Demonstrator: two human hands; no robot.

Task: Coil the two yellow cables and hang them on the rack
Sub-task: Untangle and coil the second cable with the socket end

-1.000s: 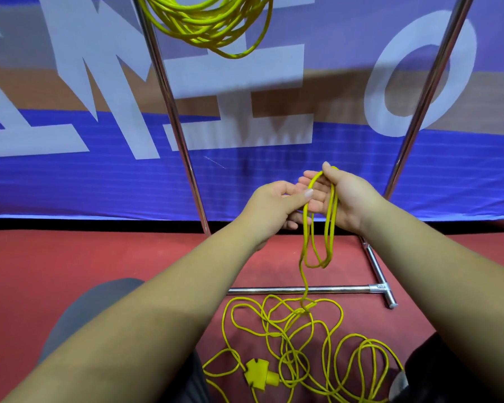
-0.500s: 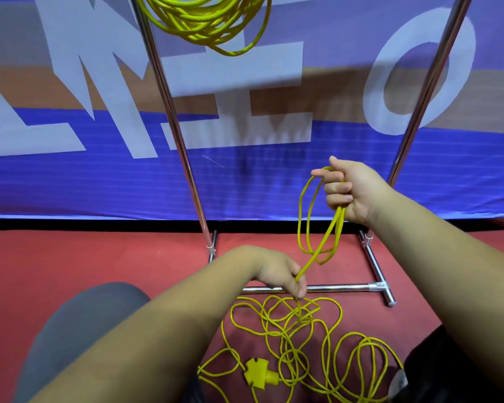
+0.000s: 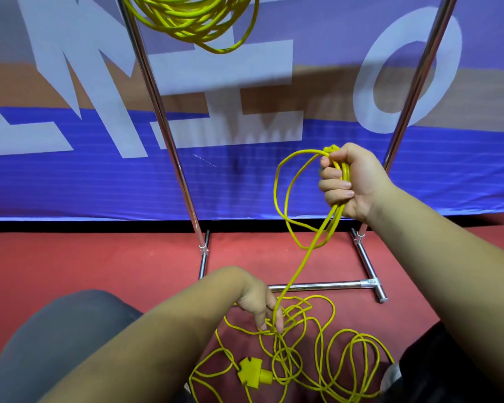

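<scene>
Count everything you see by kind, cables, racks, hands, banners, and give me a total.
Yellow cables: 2 (coiled yellow cable hanging, loose yellow cable on floor)
Chrome metal rack: 1
Bare hands: 2 (left hand, right hand)
Blue-and-white banner: 1
Total: 6

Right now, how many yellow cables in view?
2. The coiled cable hangs high at the rack; the loose cable runs from the right hand through the left hand to a pile on the floor.

Bright even light, soft shadows, wide-angle bowing at edges
</scene>
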